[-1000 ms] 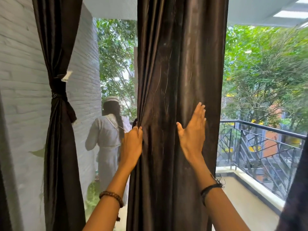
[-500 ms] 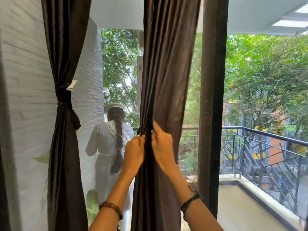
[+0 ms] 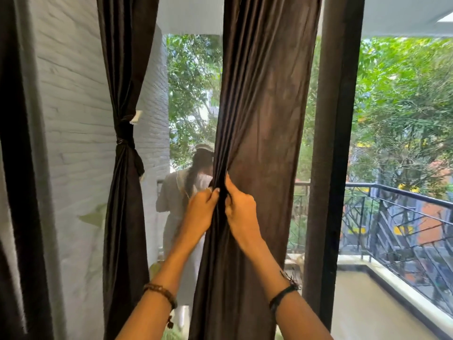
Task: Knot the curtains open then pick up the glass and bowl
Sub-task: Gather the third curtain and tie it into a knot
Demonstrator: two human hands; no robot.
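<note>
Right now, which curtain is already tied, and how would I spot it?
Start at the white brick wall on the left. The dark curtain hanging against it is the tied one. Unlike the middle curtain both hands are gathering, it is cinched by a knot halfway up.

A dark brown satin curtain panel [image 3: 259,119] hangs full-length in the middle of the scene, its left part bunched into tight vertical pleats about halfway down, its right part still spread flat. To the left, against the white brick wall, a second dark brown curtain panel [image 3: 125,212] hangs already knotted at mid-height, narrow at the knot and flaring below it.
</note>
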